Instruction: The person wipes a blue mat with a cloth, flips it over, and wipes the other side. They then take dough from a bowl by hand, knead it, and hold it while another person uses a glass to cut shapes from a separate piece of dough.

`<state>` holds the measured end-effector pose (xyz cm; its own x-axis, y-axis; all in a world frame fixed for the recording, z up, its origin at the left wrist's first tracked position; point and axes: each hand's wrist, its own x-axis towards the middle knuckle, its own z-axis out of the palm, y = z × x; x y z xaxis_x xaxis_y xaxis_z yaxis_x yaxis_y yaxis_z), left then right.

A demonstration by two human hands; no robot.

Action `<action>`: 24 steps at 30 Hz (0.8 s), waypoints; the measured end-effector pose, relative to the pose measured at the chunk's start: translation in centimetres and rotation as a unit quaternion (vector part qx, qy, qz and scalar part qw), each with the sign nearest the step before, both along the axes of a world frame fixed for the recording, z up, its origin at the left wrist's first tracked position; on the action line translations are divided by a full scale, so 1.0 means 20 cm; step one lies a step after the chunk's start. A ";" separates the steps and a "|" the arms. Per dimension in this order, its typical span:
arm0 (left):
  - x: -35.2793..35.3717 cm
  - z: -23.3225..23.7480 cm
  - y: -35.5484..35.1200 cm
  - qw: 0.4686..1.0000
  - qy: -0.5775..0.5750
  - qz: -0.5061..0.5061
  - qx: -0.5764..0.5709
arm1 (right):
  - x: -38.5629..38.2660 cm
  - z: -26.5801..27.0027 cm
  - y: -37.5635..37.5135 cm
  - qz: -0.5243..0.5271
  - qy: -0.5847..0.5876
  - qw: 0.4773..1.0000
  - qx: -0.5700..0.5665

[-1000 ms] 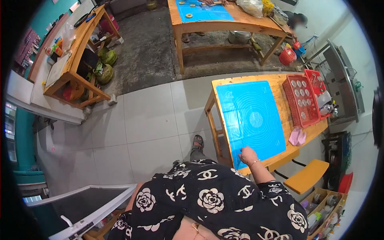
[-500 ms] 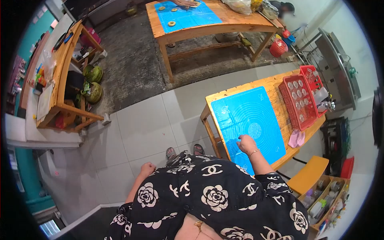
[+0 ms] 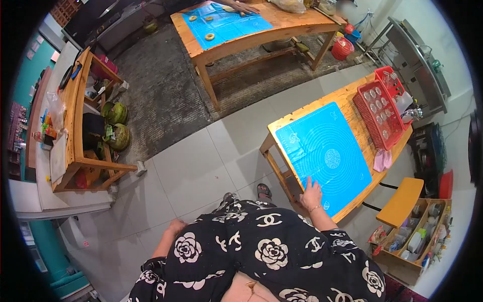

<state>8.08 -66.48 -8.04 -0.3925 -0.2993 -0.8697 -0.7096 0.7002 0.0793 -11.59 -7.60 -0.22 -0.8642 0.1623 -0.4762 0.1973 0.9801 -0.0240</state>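
A blue silicone mat (image 3: 347, 146) printed with pale circles lies on the wooden table (image 3: 297, 121) at my right. My right hand (image 3: 312, 195), a bracelet at its wrist, is at the near left edge of the mat, its fingers stretched out and holding nothing. Down beside my patterned dress (image 3: 271, 254) hangs my left hand (image 3: 175, 227), away from any table. Its fingers are loosely curled, partly turned from view, with no object showing in them.
Red baskets (image 3: 370, 118) with small clear cups and a pink cloth (image 3: 382, 160) share the table. An orange chair (image 3: 402, 201) stands beside it. Another person's hand (image 3: 244, 7) works at the far table (image 3: 236, 43), near dough rings (image 3: 209, 36). Green gas cylinders (image 3: 118, 137) stand left.
My right hand has gone from over the mat to its near edge, and its fingers have straightened. My left hand has drawn back toward my dress. The view has shifted slightly.
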 end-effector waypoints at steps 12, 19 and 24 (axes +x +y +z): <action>-0.22 0.19 0.04 0.994 0.102 0.039 0.005 | 0.00 -0.04 0.02 -0.005 -0.052 0.999 -0.015; -0.25 0.09 0.25 0.988 0.147 0.054 0.011 | -0.10 -0.06 0.21 0.034 -0.032 0.995 -0.088; -0.28 0.11 0.48 0.987 0.142 0.070 0.025 | -0.18 -0.09 0.30 0.078 -0.053 0.990 -0.103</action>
<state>2.39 -56.90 -5.80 -0.5807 -0.3270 -0.7455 -0.7428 0.5876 0.3209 -15.22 -1.58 -1.97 -0.8146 -0.0797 -0.5745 0.0559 0.9751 -0.2145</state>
